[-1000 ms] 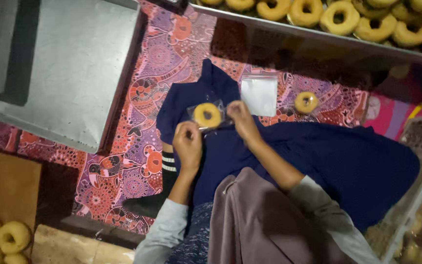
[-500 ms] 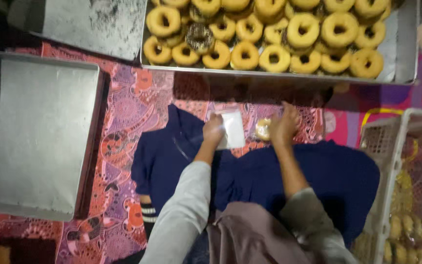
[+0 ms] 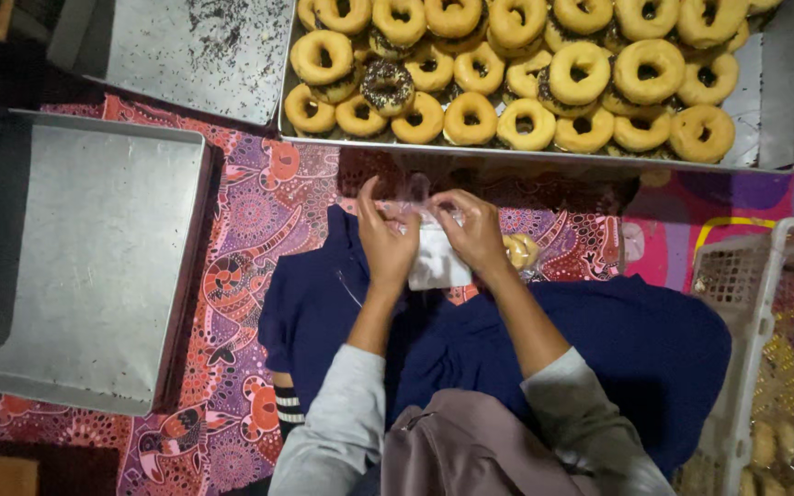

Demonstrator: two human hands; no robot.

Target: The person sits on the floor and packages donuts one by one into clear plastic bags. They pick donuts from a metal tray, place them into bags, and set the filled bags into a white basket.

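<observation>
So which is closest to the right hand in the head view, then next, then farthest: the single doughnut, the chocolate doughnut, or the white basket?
From the right hand:
1. Single doughnut, just beside it on the cloth.
2. Chocolate doughnut, up in the tray.
3. White basket, far to the right.

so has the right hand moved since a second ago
Yes. The right hand left the doughnut on the blue cloth and moved toward the tray of doughnuts, onto the plastic bag.

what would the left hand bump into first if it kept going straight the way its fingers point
Probably the near rim of the doughnut tray; the left hand, holding a clear bag, points up toward it, though height is unclear.
</observation>
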